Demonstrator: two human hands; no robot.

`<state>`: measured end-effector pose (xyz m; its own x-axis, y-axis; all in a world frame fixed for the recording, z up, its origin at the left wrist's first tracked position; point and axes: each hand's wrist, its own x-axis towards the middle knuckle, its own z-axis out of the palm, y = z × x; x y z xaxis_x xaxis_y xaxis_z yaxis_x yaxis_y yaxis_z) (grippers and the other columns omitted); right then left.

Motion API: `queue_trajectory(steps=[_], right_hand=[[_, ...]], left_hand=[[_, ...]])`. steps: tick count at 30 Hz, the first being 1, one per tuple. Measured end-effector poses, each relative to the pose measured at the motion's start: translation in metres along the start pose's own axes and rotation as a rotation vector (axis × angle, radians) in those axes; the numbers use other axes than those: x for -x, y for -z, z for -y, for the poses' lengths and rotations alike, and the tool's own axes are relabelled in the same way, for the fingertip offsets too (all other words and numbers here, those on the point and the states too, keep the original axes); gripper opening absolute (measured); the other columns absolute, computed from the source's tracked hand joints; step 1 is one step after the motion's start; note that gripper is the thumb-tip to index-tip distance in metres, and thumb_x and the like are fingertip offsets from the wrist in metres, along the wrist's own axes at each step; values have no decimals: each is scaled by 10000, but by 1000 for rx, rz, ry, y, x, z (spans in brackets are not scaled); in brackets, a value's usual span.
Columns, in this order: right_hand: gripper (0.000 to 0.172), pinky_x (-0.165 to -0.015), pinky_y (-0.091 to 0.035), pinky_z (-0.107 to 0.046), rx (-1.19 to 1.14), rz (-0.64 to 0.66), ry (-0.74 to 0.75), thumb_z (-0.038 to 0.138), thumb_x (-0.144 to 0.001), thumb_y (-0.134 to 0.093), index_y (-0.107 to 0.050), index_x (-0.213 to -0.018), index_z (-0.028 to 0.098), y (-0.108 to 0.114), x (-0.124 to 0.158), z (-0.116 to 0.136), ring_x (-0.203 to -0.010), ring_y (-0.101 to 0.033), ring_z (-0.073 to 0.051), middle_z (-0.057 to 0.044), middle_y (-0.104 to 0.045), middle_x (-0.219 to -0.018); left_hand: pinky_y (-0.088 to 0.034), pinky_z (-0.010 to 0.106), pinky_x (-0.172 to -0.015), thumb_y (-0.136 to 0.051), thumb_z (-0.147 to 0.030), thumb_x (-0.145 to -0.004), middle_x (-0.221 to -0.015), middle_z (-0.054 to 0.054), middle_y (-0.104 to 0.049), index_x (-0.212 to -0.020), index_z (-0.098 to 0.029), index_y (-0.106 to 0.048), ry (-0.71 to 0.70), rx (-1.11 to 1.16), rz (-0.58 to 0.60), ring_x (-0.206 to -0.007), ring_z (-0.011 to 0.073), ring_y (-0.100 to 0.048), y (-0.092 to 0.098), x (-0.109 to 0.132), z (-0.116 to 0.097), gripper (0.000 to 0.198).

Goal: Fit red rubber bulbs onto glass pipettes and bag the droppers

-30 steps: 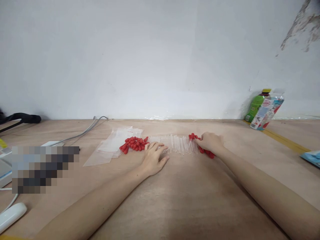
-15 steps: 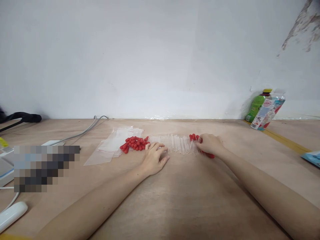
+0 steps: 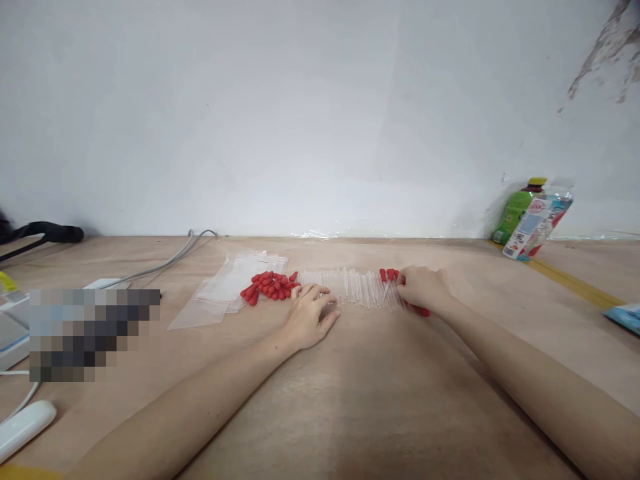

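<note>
A row of thin clear dropper tubes [image 3: 361,288] lies side by side on the wooden table. My left hand [image 3: 314,315] rests at the left part of this row, fingers bent and apart, its fingertips by the tubes. Just left of it sits a heap of red rubber bulbs [image 3: 270,287]. At the row's right end, my right hand [image 3: 424,287] is closed, thumb and fingers together. What they pinch is hidden behind the hand. More red bulbs [image 3: 390,274] show beyond its fingertips, seemingly fitted on tubes, and another red bulb [image 3: 424,311] peeks out below the hand.
Clear zip bags [image 3: 230,280] lie flat left of the heap. Further left are a grey cable [image 3: 160,267], a blurred-out patch and a white rounded object [image 3: 27,427]. A green bottle [image 3: 515,212] and a printed bottle [image 3: 537,227] stand by the wall at right.
My right hand has shifted very slightly to the right, showing a bit more of the red bulbs beside its fingertips. My left hand stays in place.
</note>
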<state>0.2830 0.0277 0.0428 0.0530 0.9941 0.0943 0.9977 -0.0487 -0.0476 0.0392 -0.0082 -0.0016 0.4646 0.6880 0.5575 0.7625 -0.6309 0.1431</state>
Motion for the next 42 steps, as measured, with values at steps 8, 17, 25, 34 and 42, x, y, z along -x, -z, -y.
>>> queue_trajectory(steps=[8, 17, 25, 34, 42], right_hand=[[159, -706, -267, -392, 116, -50, 77, 131, -690, -456, -612, -659, 133, -6, 4, 7, -676, -580, -242, -115, -629, -680], [169, -682, -252, -361, 128, -213, 115, 171, -764, -393, -558, -754, 138, -19, 17, 2, -702, -570, -225, -107, -636, -773], [130, -710, -221, -332, 40, -371, 183, 203, -742, -407, -535, -740, 180, -31, 32, -19, -692, -542, -174, -19, -620, -708], [241, -732, -180, -372, 205, -536, 383, 215, -787, -435, -620, -637, 186, -39, 41, -21, -793, -467, -206, -69, -601, -752], [228, -726, -192, -385, 221, -490, 310, 212, -818, -390, -605, -746, 189, -42, 43, -17, -772, -504, -222, -68, -628, -710]], left_hand=[[-278, 435, -844, -539, -296, -785, -1021, 60, -564, -889, -217, -617, 8, 1, 12, -986, 229, -472, 0, 0, 0, 153], [-266, 430, -852, -531, -307, -792, -1024, 57, -562, -874, -218, -624, 27, -1, 29, -987, 225, -470, 1, 0, -1, 153], [-252, 426, -874, -516, -318, -800, -1048, 49, -554, -871, -223, -626, 40, -5, 51, -1006, 224, -457, 1, 1, 0, 162], [-243, 432, -877, -514, -313, -802, -1036, 57, -561, -873, -224, -629, 48, -5, 59, -1002, 216, -459, 1, 0, -1, 162], [-246, 426, -874, -519, -309, -797, -1034, 51, -558, -866, -223, -631, 42, -6, 54, -1004, 216, -461, 1, 1, 0, 157]])
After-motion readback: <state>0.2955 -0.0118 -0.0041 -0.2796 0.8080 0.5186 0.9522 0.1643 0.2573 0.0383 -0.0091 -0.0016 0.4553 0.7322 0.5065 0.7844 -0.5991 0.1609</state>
